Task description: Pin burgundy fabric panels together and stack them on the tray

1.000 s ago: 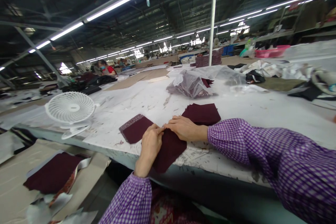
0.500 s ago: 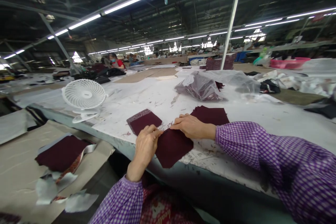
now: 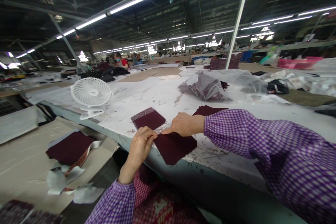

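A dark maroon fabric piece [image 3: 177, 148] lies at the front edge of the white-topped table, one corner over the edge. My left hand [image 3: 139, 147] is closed in a pinch on its upper left corner. Along the upper edge of the same piece, my right hand [image 3: 183, 124] presses with its index finger stretched out; the other fingers are bent and partly hidden. Just beyond the hands lies a maroon piece with a speckled grey band [image 3: 149, 118]. Behind my right wrist, more maroon pieces [image 3: 207, 110] show, partly covered by the sleeve.
A white fan [image 3: 91, 94] stands at the table's left edge. A clear plastic bag [image 3: 202, 85] with maroon cloth lies farther back. At lower left, a beige-covered surface [image 3: 21, 161] carries maroon cloth [image 3: 70, 147] and pale scraps. A person in red [image 3: 123, 63] is far off.
My right hand has slid left along the fabric's upper edge, closer to my left hand, its index finger now stretched out. The view has shifted slightly.
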A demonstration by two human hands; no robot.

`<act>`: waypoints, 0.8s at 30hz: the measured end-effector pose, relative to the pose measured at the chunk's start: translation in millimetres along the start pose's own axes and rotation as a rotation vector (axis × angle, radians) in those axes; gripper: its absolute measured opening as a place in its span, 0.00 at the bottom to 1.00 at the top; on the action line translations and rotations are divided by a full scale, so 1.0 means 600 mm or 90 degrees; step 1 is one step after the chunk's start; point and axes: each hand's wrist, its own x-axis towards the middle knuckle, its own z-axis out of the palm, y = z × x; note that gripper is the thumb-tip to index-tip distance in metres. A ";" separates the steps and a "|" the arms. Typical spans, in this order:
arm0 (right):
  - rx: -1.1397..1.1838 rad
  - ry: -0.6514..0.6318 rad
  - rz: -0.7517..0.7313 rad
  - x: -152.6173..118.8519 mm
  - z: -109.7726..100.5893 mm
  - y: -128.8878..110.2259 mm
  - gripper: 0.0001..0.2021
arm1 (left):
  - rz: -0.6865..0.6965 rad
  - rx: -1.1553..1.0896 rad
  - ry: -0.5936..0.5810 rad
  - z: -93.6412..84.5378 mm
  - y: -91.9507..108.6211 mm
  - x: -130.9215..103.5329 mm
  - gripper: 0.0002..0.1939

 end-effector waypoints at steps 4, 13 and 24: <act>-0.004 -0.010 -0.004 -0.003 -0.010 -0.001 0.31 | -0.027 -0.033 0.009 -0.008 -0.001 -0.005 0.06; -0.004 -0.064 -0.053 0.009 -0.034 0.004 0.32 | 0.038 -0.044 0.034 -0.004 -0.006 -0.011 0.12; -0.007 -0.036 -0.075 0.025 -0.035 -0.019 0.32 | -0.095 -0.126 0.052 -0.011 -0.027 -0.014 0.11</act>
